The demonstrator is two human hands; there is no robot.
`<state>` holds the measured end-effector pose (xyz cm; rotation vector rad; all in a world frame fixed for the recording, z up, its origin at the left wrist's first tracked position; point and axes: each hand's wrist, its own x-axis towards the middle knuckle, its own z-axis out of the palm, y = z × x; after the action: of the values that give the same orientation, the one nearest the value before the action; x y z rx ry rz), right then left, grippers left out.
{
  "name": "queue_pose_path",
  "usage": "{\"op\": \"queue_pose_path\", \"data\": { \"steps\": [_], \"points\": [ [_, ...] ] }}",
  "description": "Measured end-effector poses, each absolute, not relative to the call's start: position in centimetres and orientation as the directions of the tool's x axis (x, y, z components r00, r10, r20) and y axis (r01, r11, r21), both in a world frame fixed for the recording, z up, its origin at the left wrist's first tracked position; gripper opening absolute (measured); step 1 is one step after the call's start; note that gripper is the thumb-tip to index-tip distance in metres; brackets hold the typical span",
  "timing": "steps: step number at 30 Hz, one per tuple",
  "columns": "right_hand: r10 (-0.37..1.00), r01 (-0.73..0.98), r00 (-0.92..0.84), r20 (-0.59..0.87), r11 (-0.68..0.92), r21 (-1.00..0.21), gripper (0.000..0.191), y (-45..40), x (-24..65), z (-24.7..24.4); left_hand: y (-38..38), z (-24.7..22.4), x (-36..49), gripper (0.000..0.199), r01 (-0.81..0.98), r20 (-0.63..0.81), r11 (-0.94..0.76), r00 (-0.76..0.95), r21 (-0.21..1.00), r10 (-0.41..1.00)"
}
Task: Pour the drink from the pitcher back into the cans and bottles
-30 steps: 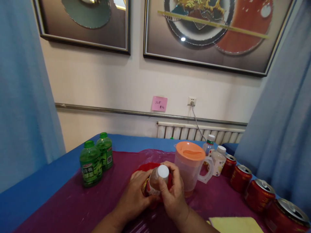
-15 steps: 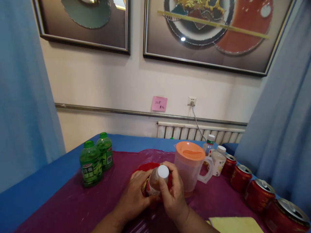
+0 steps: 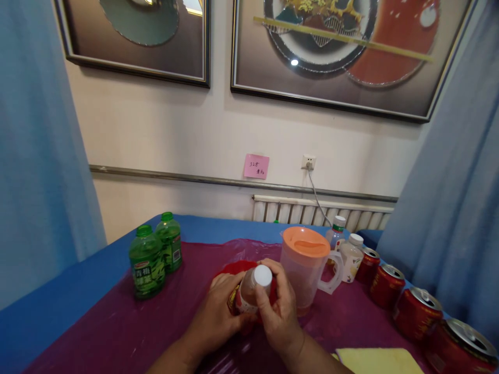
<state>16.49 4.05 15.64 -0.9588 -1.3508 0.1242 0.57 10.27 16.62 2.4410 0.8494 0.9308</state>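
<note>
One capped bottle (image 3: 245, 291) is gripped by the left hand (image 3: 214, 314) and right hand (image 3: 283, 314); inside the lidded jug (image 3: 302, 275), perhaps, some liquid is held.

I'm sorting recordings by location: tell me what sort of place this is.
Apparently a furnished indoor room, its exact use unclear: a white ribbed radiator, blue fabric curtains and a large dark-framed rectangular picture show it.

Soft indoor light, glare on framed picture (image 3: 346, 58), stretched edges
</note>
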Motion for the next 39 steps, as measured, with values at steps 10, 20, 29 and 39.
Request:
{"op": "queue_pose_path", "data": {
  "steps": [10, 20, 29, 39],
  "points": [
    [0.68, 0.455, 0.313, 0.664, 0.506, -0.733, 0.076, 4.8, 15.0, 14.2, 11.6, 15.4, 0.2, 0.058, 0.387, 0.637, -0.798, 0.481, 0.462, 0.602],
    [0.653, 0.444, 0.304, 0.694, 0.547, -0.71, 0.064, 2.6, 15.4, 19.2, 12.0, 15.2, -0.2, 0.078, 0.171, 0.605, -0.747, 0.485, 0.642, 0.631],
    [0.611, 0.437, 0.575, 0.544, 0.333, -0.836, 0.06, -4.7, 29.8, 19.6, 11.4, 16.2, 0.4, 0.049, 0.183, 0.558, -0.656, 0.389, 0.733, 0.733],
    [0.469, 0.684, 0.72, 0.511, -0.355, -0.637, 0.074, -1.3, 40.1, 16.1, 12.3, 15.8, 0.6, 0.048, 0.228, 0.526, -0.619, 0.359, 0.751, 0.771]
  ]
}}
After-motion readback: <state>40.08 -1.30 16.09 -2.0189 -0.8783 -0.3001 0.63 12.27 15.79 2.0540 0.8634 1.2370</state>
